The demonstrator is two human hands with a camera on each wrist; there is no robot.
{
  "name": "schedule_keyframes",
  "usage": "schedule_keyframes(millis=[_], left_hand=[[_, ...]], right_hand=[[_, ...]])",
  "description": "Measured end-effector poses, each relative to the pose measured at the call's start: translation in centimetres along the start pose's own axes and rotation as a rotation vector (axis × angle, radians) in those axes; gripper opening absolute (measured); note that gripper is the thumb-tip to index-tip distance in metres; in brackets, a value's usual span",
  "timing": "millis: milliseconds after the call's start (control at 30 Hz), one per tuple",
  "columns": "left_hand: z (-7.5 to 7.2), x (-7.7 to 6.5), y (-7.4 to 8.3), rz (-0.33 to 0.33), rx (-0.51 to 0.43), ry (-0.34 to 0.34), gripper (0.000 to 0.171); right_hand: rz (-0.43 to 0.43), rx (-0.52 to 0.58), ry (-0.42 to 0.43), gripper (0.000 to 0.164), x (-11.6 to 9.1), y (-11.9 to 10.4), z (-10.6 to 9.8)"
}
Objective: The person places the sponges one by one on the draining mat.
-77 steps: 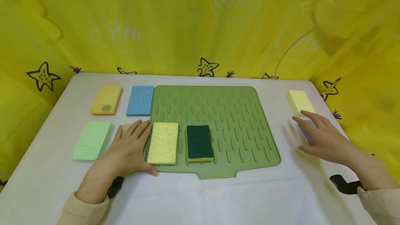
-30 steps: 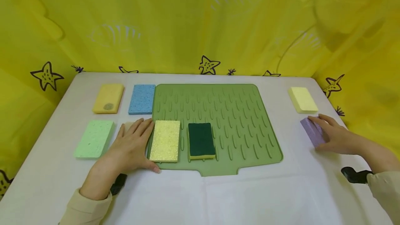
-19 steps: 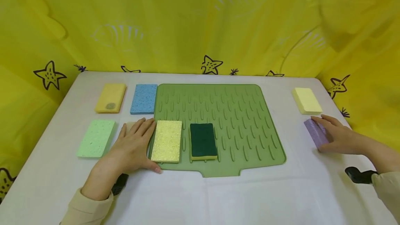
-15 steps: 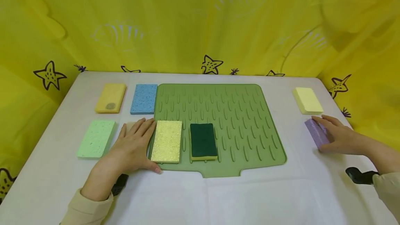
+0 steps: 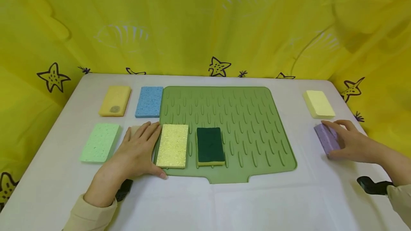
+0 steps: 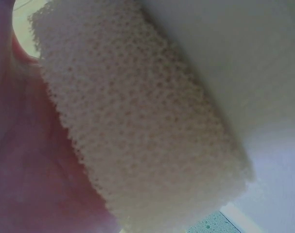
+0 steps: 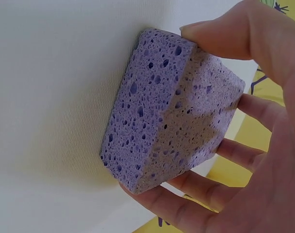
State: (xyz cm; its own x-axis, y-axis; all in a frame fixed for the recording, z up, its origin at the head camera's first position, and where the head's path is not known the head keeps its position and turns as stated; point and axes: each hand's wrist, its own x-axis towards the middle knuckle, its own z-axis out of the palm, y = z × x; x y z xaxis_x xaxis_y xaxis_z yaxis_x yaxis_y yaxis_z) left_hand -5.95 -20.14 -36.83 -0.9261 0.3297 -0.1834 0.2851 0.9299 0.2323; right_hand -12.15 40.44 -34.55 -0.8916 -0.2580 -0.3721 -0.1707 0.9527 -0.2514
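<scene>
My left hand spans a beige, open-pored sponge beside the mat's left edge, fingers over its far end and thumb toward the near side. Most of that sponge is hidden under the palm in the head view; the left wrist view has it lying against the palm. At the right, my right hand grips a purple sponge, thumb at one edge and fingertips along the opposite one. A pale yellow sponge lies on the green ridged mat, close to the left fingers. Beside it is a dark green scouring sponge.
A mint green sponge, a yellow-orange sponge with a grey spot and a blue sponge lie on the left of the white table. Behind the purple sponge sits a cream sponge. A yellow curtain surrounds the table.
My right hand has come down from hovering over the purple sponge and now grips it. The left hand has stayed in place while the head view shifted slightly.
</scene>
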Motion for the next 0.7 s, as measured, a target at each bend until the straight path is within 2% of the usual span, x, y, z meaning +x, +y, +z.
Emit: schedule_keyframes(millis=[167,467,700], left_hand=[[0.1,0.0,0.0,0.002,0.008,0.004,0.145],[0.1,-0.1,0.0,-0.003,0.006,-0.001,0.145],[0.0,-0.1,0.0,-0.005,0.012,0.003,0.145]], right_hand=[[-0.019,-0.008,0.023,0.105,-0.1,-0.6,0.3],[-0.134,-0.048,0.123,0.099,-0.3,-2.8,0.6],[-0.171,-0.061,0.14,0.101,-0.2,-3.9,0.6]])
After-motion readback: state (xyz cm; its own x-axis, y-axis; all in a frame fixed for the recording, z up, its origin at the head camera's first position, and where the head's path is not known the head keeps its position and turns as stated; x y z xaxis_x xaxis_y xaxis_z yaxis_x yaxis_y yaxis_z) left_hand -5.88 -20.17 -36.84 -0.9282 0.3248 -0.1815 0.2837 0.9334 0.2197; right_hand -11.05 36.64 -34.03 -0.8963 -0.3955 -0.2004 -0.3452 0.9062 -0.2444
